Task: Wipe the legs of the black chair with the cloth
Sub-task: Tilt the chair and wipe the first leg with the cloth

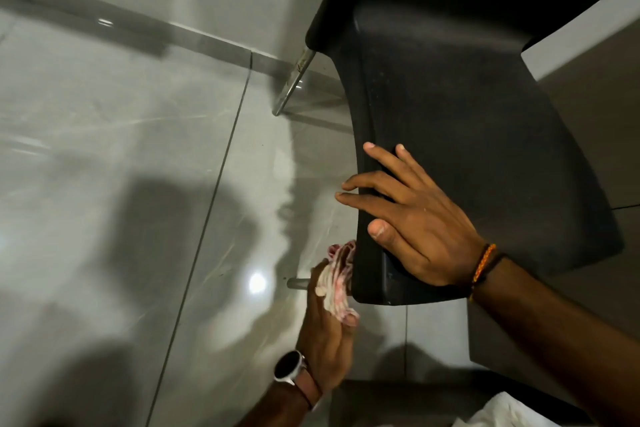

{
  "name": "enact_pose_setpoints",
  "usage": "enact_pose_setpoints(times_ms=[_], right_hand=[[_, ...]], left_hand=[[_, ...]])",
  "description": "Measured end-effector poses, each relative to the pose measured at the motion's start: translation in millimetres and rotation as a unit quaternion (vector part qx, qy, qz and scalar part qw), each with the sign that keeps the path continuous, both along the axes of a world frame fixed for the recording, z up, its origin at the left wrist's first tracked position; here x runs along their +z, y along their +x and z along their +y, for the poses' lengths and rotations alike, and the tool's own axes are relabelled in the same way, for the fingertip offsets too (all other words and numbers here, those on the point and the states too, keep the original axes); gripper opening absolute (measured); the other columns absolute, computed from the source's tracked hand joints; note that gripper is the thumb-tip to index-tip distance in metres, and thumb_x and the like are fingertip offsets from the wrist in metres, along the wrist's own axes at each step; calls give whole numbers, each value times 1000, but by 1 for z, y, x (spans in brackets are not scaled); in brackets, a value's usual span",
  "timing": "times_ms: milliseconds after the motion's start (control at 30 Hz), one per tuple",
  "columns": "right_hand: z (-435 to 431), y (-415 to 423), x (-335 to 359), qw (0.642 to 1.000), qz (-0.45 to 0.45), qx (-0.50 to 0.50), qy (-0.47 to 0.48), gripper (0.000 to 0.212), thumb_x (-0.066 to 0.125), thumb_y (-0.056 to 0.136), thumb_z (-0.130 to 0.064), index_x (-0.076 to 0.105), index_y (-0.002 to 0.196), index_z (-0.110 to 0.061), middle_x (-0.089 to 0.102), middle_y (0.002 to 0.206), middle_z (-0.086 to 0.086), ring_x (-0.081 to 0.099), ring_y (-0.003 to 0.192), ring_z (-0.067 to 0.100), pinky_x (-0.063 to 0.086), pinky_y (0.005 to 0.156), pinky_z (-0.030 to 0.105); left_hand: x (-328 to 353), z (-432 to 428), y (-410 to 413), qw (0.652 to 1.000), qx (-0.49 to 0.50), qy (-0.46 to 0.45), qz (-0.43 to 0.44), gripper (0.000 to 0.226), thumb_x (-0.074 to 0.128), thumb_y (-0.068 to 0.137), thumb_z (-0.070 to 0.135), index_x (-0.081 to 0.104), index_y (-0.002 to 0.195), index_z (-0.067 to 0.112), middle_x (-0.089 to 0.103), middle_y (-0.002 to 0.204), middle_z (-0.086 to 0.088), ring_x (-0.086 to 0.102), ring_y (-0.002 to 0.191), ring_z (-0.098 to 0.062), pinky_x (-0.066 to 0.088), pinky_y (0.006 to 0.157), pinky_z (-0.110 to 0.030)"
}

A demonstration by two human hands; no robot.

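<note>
The black chair point(467, 107) fills the upper right, seen from above. My right hand point(412, 218) lies flat on the near left corner of its seat, fingers spread over the edge. Below that corner my left hand point(325, 333) grips a crumpled pink and white cloth point(337, 281) wrapped around a metal leg; only the leg's foot point(296, 283) sticks out past the cloth. A second chrome leg point(294, 80) slants down to the floor under the far left corner. The other legs are hidden by the seat.
Glossy grey floor tiles point(121, 149) spread to the left, with a dark skirting strip along the wall at the top. A white cloth-like thing point(512, 414) shows at the bottom right edge. A pale wall or panel point(571, 45) stands behind the chair.
</note>
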State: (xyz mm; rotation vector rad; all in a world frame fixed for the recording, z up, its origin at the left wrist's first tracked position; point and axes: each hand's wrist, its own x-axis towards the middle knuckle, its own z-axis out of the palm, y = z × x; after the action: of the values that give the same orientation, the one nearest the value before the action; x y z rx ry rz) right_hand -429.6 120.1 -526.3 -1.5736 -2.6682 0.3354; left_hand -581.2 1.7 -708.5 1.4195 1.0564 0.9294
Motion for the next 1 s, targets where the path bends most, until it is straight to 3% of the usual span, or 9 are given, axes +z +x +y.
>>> enact_pose_setpoints(times_ms=[100, 200, 400, 500, 567, 667, 800, 867, 1000], right_hand=[[-1, 0, 0, 1000, -7, 4, 4, 76, 8, 110, -56, 64, 146, -18, 61, 146, 3, 20, 163, 33, 12, 130, 61], [0, 1, -1, 1000, -6, 2, 5, 76, 9, 110, -56, 64, 145, -17, 61, 147, 3, 20, 163, 32, 13, 130, 61], [1, 5, -6, 1000, 8, 5, 13, 76, 9, 111, -55, 65, 144, -16, 61, 147, 2, 19, 163, 32, 13, 130, 61], [2, 6, -7, 1000, 13, 4, 13, 77, 9, 111, -55, 65, 144, -15, 61, 147, 2, 20, 163, 32, 12, 131, 61], [2, 6, -7, 1000, 12, 3, 15, 77, 9, 110, -56, 65, 144, -16, 61, 146, 2, 19, 163, 31, 12, 131, 60], [2, 5, -5, 1000, 11, 3, 10, 78, 8, 110, -56, 65, 144, -15, 62, 146, 2, 20, 163, 31, 12, 131, 60], [3, 5, -4, 1000, 14, 0, 6, 77, 9, 110, -56, 65, 144, -16, 62, 146, 1, 20, 163, 31, 13, 130, 60], [3, 5, -4, 1000, 13, 0, 5, 76, 10, 110, -56, 65, 144, -16, 62, 146, 1, 19, 163, 31, 14, 130, 61], [3, 5, -1, 1000, 5, -2, -1, 75, 10, 110, -56, 65, 145, -17, 61, 147, 1, 19, 163, 31, 13, 130, 60]], left_hand=[[11, -7, 13, 1000, 23, -6, -10, 73, 29, 106, 55, 19, 165, 13, 25, 172, -7, 27, 159, -24, 22, 131, -33], [-19, 4, 12, 996, -5, 73, 59, 60, 36, 107, 41, 32, 162, 17, 40, 165, -10, 41, 152, -30, 33, 126, -46], [-101, 20, -17, 983, -77, 83, 145, 71, 40, 104, 17, 10, 164, 41, 6, 169, 35, 12, 157, 9, 8, 129, -14], [-134, 22, -29, 985, -128, -30, 108, 74, 44, 103, -5, 18, 166, 24, 15, 167, 38, 17, 157, 8, 6, 123, -3], [-141, 25, -31, 977, -132, -154, 64, 72, 42, 99, -17, 26, 163, 13, 32, 171, 10, 31, 158, -13, 14, 120, -2], [-124, 28, -29, 951, -63, -301, -30, 60, 31, 110, -5, 43, 149, 38, 45, 165, 4, 41, 152, -12, 22, 126, -21], [-84, 18, -18, 972, -47, -227, -24, 56, 36, 113, 5, 36, 156, 40, 45, 162, 19, 38, 153, -4, 27, 130, -31], [-62, 16, -9, 994, -45, -77, 56, 54, 41, 112, 17, 28, 163, 31, 33, 169, 13, 28, 158, -8, 22, 132, -36], [-9, 2, 9, 997, 3, 56, 51, 57, 29, 111, 40, 23, 165, 23, 26, 172, 8, 25, 159, -14, 13, 131, -22]])
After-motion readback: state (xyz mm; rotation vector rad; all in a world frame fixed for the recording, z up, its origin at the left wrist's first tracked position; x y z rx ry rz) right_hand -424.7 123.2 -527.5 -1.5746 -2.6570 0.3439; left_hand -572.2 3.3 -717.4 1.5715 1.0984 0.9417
